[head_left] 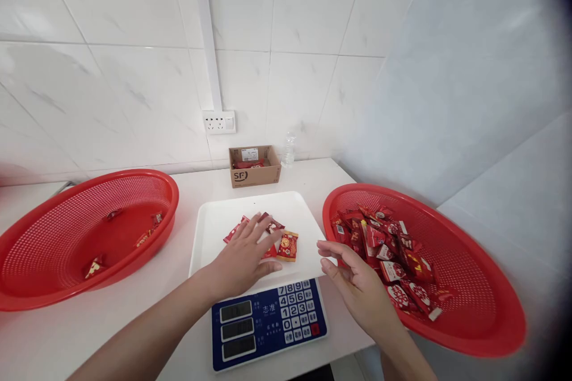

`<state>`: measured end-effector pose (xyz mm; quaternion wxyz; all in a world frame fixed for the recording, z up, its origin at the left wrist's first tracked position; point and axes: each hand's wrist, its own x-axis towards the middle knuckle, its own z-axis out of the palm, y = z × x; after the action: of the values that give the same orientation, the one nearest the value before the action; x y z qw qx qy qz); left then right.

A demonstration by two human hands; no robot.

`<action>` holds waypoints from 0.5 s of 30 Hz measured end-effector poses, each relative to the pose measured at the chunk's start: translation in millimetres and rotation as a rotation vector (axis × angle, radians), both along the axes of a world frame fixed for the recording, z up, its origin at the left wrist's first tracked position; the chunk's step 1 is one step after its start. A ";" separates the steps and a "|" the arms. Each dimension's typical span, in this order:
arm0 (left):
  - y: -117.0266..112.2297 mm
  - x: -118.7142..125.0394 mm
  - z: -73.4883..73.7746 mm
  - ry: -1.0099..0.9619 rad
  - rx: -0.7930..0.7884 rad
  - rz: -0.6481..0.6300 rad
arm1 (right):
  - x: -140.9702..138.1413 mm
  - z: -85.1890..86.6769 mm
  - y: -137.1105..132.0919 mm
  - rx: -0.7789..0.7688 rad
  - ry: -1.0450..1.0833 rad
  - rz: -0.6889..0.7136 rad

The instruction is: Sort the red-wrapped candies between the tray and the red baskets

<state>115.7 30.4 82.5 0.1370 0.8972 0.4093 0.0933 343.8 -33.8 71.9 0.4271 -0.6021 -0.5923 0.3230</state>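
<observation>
My left hand (245, 256) lies flat with fingers spread on the white tray (214, 232) of a digital scale (268, 321), its fingertips on a few red candy packets (287, 246). My right hand (353, 286) hovers open, palm turned left, over the near left rim of the right red basket (482, 309), which holds several red candy packets (393, 250). It holds nothing.
A second red mesh basket (58, 238) at the left holds a few packets. A small cardboard box (254, 166) and a clear bottle (288, 150) stand at the tiled back wall, below a wall socket (218, 122). The white counter ends just right of the right basket.
</observation>
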 end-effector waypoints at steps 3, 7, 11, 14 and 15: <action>6.8 14.2 0.7 0.036 0.006 -0.161 | -3.6 -1.2 0.7 0.019 -0.023 0.035; 18.9 20.3 -2.5 0.059 0.015 -0.214 | -5.9 -5.4 0.2 0.003 -0.045 0.064; 28.6 7.9 -6.1 0.070 0.008 -0.141 | -0.6 -4.8 -4.1 -0.011 -0.090 0.060; 25.6 -6.5 -4.0 0.065 0.017 -0.105 | 13.4 5.4 -7.8 0.003 -0.155 0.043; 21.9 -11.8 -2.4 0.056 0.028 -0.098 | 20.9 10.3 -8.2 0.010 -0.182 0.027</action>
<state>103.9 52.2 80.1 0.1174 0.9204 0.3670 0.0670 364.7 -42.0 82.2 0.3703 -0.6186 -0.6383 0.2698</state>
